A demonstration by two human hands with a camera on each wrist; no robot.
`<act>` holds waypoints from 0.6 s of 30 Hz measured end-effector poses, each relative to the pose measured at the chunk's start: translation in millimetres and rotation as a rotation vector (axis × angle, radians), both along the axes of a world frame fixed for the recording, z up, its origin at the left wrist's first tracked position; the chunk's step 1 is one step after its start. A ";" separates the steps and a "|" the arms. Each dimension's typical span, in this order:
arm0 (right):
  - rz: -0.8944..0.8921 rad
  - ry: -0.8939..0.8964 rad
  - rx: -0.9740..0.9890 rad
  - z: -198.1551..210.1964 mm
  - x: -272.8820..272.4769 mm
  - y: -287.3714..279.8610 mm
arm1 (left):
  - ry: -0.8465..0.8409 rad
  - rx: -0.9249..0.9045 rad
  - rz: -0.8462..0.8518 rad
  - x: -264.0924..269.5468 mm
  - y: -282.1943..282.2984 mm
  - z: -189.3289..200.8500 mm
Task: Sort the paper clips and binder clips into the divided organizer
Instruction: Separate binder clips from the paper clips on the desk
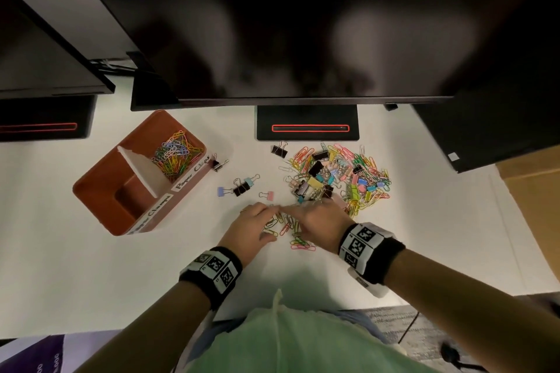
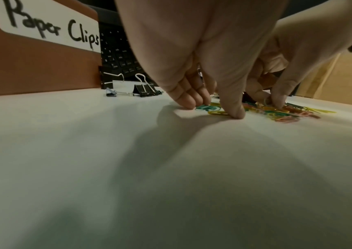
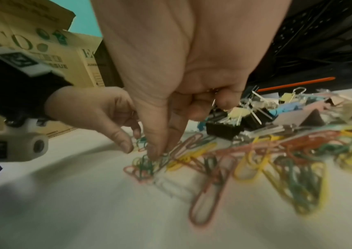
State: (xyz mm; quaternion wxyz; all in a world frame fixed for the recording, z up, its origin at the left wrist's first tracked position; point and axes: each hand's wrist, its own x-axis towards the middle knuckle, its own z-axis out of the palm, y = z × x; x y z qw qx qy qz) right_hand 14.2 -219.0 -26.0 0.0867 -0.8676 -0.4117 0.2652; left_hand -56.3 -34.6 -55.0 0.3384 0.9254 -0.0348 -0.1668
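Observation:
A brown divided organizer (image 1: 100, 191) stands at the left; its far compartment holds coloured paper clips (image 1: 175, 154), and the near compartment looks bare. A mixed pile of paper clips and binder clips (image 1: 339, 179) lies at centre right. Both hands work over a small heap of paper clips (image 1: 291, 233) near me. My left hand (image 1: 272, 215) rests its fingertips (image 2: 187, 104) and thumb on clips there. My right hand (image 3: 160, 151) pinches paper clips between thumb and forefinger. Its other fingers are curled, with something metal glinting among them.
Loose binder clips lie between organizer and pile: black (image 1: 218, 163), blue, black and teal (image 1: 239, 188), pink (image 1: 268, 195). A dark monitor (image 1: 303, 24) on its stand (image 1: 307, 123) overhangs the desk's back. A cardboard box (image 1: 533, 191) sits at the right.

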 end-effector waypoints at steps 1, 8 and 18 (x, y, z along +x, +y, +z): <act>-0.006 -0.001 -0.020 -2.7 -2.4 -0.1 | -0.009 -0.003 -0.004 2.2 -1.3 -0.6; -0.134 0.004 -0.024 -7.2 2.8 7.3 | -0.030 -0.052 0.030 12.6 -7.6 -7.2; -0.125 0.099 -0.122 6.5 19.4 21.2 | -0.082 -0.024 0.103 18.8 12.8 -1.7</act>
